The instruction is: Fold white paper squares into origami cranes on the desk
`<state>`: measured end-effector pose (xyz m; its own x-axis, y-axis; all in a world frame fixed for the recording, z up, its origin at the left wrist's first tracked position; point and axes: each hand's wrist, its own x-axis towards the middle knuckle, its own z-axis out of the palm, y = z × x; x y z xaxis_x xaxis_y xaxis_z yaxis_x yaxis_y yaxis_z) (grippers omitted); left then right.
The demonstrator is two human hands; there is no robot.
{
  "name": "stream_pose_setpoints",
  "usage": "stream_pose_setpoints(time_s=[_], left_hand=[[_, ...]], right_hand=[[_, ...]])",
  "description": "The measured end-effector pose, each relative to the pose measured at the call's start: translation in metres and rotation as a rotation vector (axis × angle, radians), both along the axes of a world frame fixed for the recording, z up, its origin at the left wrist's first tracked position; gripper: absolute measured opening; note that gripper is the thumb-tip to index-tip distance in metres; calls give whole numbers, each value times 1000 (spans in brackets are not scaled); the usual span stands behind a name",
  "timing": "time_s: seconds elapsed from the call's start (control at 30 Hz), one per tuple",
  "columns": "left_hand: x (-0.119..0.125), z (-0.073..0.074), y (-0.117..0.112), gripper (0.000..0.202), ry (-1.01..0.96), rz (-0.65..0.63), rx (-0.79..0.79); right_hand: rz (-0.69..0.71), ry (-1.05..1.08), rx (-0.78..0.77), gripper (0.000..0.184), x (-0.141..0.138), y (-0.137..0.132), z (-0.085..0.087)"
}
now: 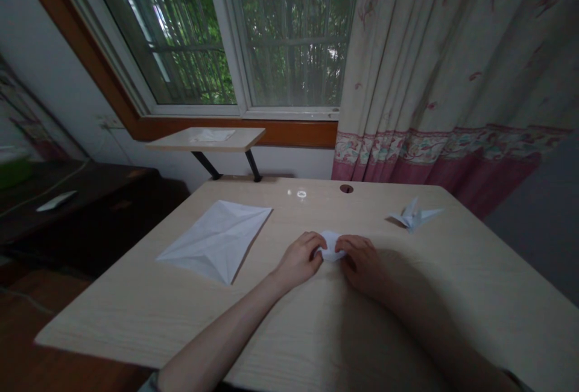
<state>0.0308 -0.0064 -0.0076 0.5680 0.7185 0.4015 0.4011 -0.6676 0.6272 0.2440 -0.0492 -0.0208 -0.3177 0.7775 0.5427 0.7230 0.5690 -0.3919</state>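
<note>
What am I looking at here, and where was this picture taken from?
There is no machine here: these are a person's two bare hands. A camera worn on the head looks forward and down past the arms. The left hand and right hand hold a small folded white paper between them, one on each side. They are over a pale desk. Left of them lies a larger creased sheet; farther right sits a bird-like folded paper. A raised shelf at the back bears more white paper.
</note>
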Motion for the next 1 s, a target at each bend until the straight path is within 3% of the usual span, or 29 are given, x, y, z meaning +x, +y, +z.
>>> stream_pose_setpoints(time_s=[0.33,0.67,1.0], left_hand=[[1,8,-6,38,65,-10,3],[0,7,-3,1,138,33,53],[0,6,-1,7,110,30,38]], right_hand=[[-10,10,-80,26,-6,-1,8],[-21,6,-72,18,-3,2,5],[-55,31,-110,12,-6,1,12]])
